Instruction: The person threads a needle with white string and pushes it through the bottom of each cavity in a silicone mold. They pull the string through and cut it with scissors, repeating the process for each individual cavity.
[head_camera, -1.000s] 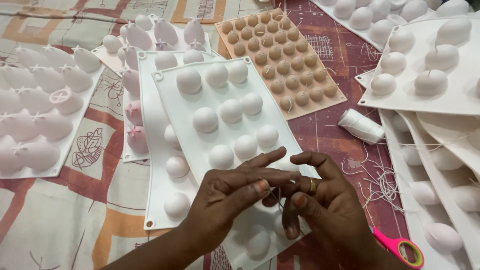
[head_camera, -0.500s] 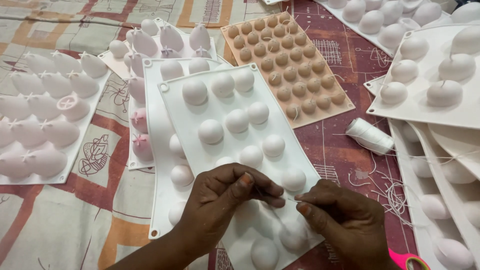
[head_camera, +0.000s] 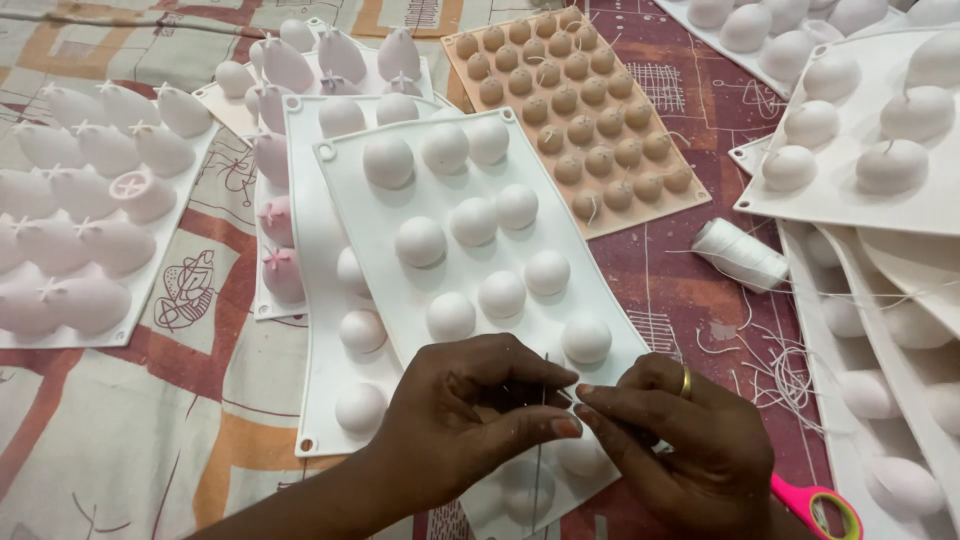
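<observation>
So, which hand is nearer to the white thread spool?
The right hand. It lies below the white thread spool, slightly to its left. The left hand is farther left, over the white silicone mould.

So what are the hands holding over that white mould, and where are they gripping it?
A thin dark needle, upright over the white dome-studded silicone mould, pinched near its upper end between fingertips of left hand and right hand.
</observation>
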